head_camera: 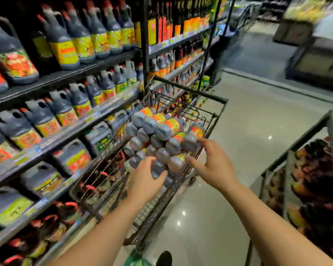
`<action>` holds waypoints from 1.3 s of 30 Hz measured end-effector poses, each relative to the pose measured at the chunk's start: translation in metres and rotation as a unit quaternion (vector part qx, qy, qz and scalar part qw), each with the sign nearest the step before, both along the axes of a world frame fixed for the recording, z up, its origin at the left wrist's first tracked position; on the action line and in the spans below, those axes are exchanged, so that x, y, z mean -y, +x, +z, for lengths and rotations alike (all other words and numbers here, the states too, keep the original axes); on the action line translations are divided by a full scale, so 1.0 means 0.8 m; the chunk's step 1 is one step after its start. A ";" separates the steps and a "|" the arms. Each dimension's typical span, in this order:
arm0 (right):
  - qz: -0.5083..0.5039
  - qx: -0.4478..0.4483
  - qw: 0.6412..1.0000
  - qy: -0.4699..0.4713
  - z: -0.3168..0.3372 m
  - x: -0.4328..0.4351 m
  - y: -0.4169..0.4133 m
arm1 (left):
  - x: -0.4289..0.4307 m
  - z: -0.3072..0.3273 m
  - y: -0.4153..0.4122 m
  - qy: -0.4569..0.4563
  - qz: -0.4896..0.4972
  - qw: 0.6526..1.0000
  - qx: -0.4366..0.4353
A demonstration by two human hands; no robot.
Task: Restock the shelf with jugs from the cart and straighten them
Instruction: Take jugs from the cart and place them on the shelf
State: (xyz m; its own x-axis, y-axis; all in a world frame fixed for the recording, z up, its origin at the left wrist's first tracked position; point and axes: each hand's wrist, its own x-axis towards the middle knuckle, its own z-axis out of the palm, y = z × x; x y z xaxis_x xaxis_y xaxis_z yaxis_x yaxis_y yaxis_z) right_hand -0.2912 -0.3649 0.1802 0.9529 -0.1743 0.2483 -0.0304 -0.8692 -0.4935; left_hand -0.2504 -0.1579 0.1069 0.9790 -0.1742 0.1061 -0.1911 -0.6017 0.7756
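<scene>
Wire cart [190,91] stands in the aisle just beside the shelf [69,75], on a shiny pale floor [248,121]. The cart jugs [162,131] are piled on their sides in its upper basket, several layers high, grey bottoms facing the camera, with orange-yellow labels showing on the top row. Under the pile, lower in the cart, are dark red-capped bottles [100,181], blurred.

Both bare arms reach forward into the near end of the cart. Left hand [145,181] is at the lower left of the pile, back of the hand up, fingers loosely extended onto the bottom jugs and thumb out to the right; it grips nothing. Right hand [214,166] is at the right edge of the pile by the cart's side wall, fingers spread wide, fingertips at a jug bottom. Cannot tell if it is touching; blur.

Shelf rows on the left are filled with upright shelf jugs [65,52], dark with handles and yellow-red labels, front rows fairly even. A blurred rack [296,146] with dark packs is at right, well apart from the cart. A dark shoe [164,258] is at the bottom edge.
</scene>
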 end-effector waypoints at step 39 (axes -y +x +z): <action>0.386 -0.169 0.879 -0.224 -0.209 0.273 0.383 | 0.135 -0.237 0.053 0.113 0.255 0.867 -0.413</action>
